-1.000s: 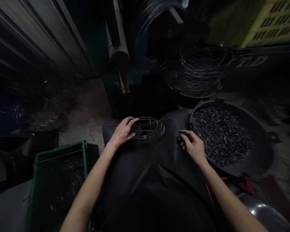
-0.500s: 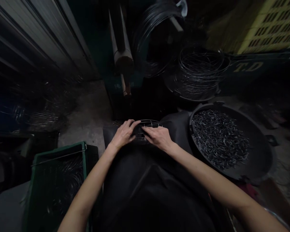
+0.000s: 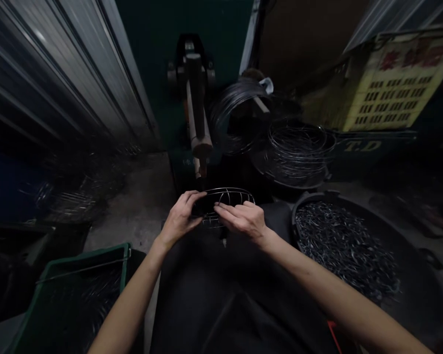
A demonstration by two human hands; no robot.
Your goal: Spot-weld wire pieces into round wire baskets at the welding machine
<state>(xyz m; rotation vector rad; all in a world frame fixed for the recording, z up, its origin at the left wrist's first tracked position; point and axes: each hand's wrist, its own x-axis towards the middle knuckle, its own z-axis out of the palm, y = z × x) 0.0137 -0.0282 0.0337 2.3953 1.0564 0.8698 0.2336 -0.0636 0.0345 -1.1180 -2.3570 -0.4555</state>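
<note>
A round, shallow wire basket point(image 3: 227, 190) of thin metal rods is held over my lap, its ring-shaped rim tilted up. My left hand point(image 3: 180, 217) grips its left side, thumb below and fingers over the rim. At the right side my right hand point(image 3: 241, 217) is closed on the basket, its fingers pointing inward across the opening. Whether a small wire piece sits in the right fingertips is too dark to tell. Just beyond the basket stands a machine with a thick round metal arm point(image 3: 201, 145) above a thinner lower post point(image 3: 199, 168).
To my right sits a wide black pan point(image 3: 421, 295) heaped with short bent wire pieces point(image 3: 343, 246). Behind it are wire rings point(image 3: 299, 142), a wire coil point(image 3: 232, 101) and a yellow crate point(image 3: 387, 103). A green crate point(image 3: 125, 268) with wire parts stands at my left.
The view has tipped upward, showing more of the machine. The basket's opening now shows wider between my hands, and the hands are slightly farther apart. Both stay on the basket.
</note>
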